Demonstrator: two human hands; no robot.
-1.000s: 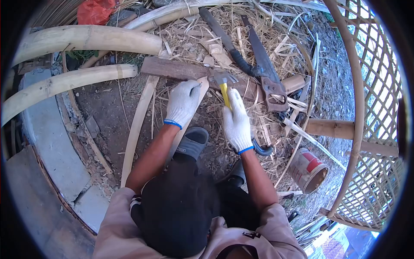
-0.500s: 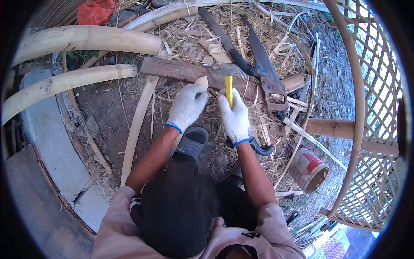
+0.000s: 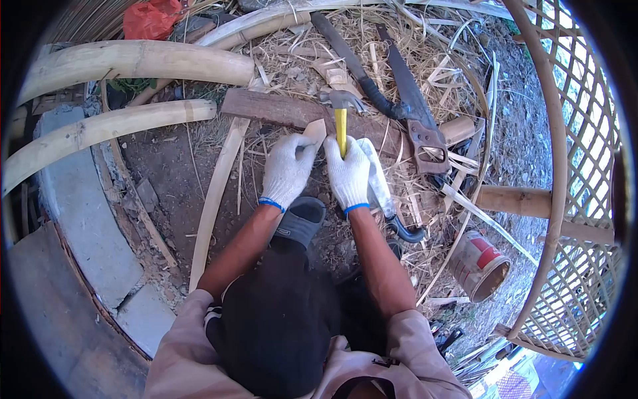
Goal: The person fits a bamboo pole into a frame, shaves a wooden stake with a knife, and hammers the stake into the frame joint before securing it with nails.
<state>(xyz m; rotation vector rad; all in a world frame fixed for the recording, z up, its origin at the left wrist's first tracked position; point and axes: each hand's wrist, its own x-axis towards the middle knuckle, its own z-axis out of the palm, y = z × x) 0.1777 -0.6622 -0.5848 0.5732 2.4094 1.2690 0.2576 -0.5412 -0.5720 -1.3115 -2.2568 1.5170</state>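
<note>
My left hand [image 3: 287, 174], in a white knit glove, is closed around a pale bamboo strip [image 3: 316, 132] with a pointed tip. The strip's tip rests over or against a brown wooden board [image 3: 262, 108]; contact is not clear. Close beside it, my gloved right hand [image 3: 348, 174] grips a claw hammer [image 3: 341, 126] by its yellow handle. The hammer's metal head is up over the board. Just right of this hand lies a whitish blade [image 3: 380, 183] with a dark curved handle [image 3: 405, 230], partly covered by the hand.
A handsaw [image 3: 412, 100] and a dark long-bladed knife [image 3: 345, 56] lie beyond the board among bamboo shavings. Thick bamboo poles [image 3: 133, 61] stand out at left above concrete blocks [image 3: 90, 199]. A paint can [image 3: 478, 266] lies tipped at right, near a woven bamboo lattice [image 3: 571, 266].
My right hand has moved left with the hammer, nearer my left hand. More of the whitish blade shows beside it. My left hand keeps its grip on the bamboo strip.
</note>
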